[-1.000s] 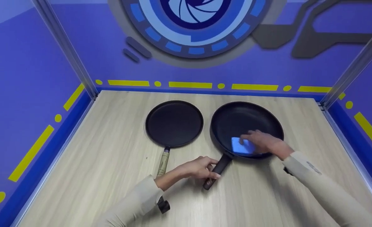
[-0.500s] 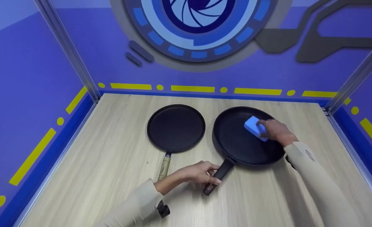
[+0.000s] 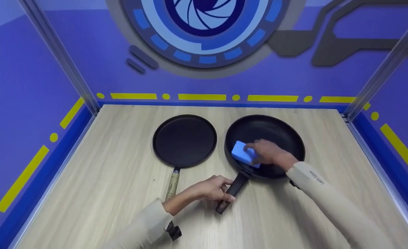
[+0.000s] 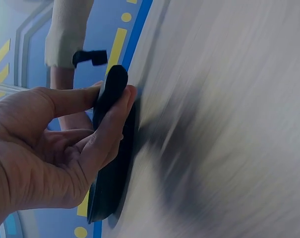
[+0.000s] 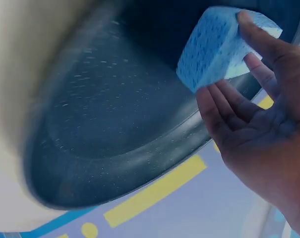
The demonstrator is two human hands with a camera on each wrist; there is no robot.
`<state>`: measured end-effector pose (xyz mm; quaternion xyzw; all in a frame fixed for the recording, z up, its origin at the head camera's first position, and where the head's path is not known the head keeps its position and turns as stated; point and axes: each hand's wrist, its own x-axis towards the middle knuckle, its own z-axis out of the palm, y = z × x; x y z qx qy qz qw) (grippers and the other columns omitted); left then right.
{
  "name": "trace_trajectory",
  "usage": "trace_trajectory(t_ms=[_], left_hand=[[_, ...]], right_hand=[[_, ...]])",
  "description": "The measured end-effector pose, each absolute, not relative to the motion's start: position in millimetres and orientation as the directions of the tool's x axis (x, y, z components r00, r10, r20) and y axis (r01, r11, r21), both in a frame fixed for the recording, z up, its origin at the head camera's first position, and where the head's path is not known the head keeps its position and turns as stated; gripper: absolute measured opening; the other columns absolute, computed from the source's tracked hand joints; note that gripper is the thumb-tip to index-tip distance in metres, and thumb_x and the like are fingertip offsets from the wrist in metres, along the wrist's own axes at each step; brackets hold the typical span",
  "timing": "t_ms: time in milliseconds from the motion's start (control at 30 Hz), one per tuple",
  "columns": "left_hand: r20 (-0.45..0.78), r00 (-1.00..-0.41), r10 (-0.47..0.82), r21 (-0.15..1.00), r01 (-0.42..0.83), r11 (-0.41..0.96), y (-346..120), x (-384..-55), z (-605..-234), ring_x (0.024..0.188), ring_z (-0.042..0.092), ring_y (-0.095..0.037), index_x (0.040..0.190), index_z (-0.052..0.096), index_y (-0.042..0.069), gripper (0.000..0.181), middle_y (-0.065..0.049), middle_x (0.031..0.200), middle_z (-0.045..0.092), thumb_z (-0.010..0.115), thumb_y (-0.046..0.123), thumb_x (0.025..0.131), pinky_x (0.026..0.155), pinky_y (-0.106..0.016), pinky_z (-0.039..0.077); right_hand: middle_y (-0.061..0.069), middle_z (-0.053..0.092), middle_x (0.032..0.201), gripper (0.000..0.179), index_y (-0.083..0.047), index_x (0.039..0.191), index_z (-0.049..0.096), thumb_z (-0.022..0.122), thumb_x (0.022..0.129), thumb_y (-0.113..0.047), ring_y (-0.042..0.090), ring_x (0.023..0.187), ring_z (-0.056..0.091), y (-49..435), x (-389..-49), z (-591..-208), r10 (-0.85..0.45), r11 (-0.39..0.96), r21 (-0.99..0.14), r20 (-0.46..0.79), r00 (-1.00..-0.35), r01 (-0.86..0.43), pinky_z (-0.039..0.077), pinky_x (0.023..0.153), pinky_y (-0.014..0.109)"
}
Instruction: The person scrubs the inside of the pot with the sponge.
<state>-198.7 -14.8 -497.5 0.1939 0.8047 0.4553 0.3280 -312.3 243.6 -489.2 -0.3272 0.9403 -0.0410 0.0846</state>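
Note:
A deep black frying pan (image 3: pixel 266 129) sits on the right of the table, its dark handle (image 3: pixel 238 185) slanting toward the front. My left hand (image 3: pixel 212 188) pinches that handle near its end between thumb and fingers, as the left wrist view also shows. Inside the pan, my right hand (image 3: pixel 268 152) grips a blue sponge (image 3: pixel 240 152) against the near-left part of the pan. In the right wrist view the porous sponge (image 5: pixel 209 49) is held between thumb and fingers, and small wet-looking specks dot the pan's inner surface (image 5: pixel 105 99).
To the left lies a flat black griddle pan (image 3: pixel 185 140) with a wood-patterned handle (image 3: pixel 172 185), partly behind my left forearm. Blue-purple panels (image 3: pixel 86 52) with metal corner posts enclose the wooden table (image 3: pixel 117 155) at the back and sides.
Within the frying pan the sponge, gripped by my right hand, has gone from near the handle up to the right, then back down to the left. My left hand keeps its hold.

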Motion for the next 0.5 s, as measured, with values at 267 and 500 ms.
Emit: trace_trajectory(t_ms=[267, 500], left_hand=[[-0.377, -0.701, 0.605, 0.844, 0.01, 0.537, -17, -203, -498, 0.065, 0.061, -0.006, 0.147, 0.053, 0.003, 0.064, -0.015, 0.092, 0.078, 0.079, 0.011, 0.089, 0.058, -0.017, 0.045], [-0.394, -0.695, 0.602, 0.838, -0.002, 0.546, -15, -202, -500, 0.065, 0.061, -0.007, 0.148, 0.053, 0.005, 0.065, -0.013, 0.091, 0.077, 0.079, 0.011, 0.089, 0.057, -0.017, 0.045]], right_hand=[[0.013, 0.066, 0.095, 0.048, -0.014, 0.119, 0.069, 0.09, 0.076, -0.018, 0.031, 0.09, 0.062, 298, -292, -483, -0.579, 0.814, -0.16, -0.159, -0.8, -0.558, 0.054, 0.078, 0.051], [0.027, 0.07, 0.106, 0.043, -0.001, 0.124, 0.064, 0.08, 0.087, -0.016, 0.046, 0.102, 0.065, 321, -317, -489, -0.403, 0.915, -0.056, -0.127, -0.907, -0.399, 0.054, 0.087, 0.06]])
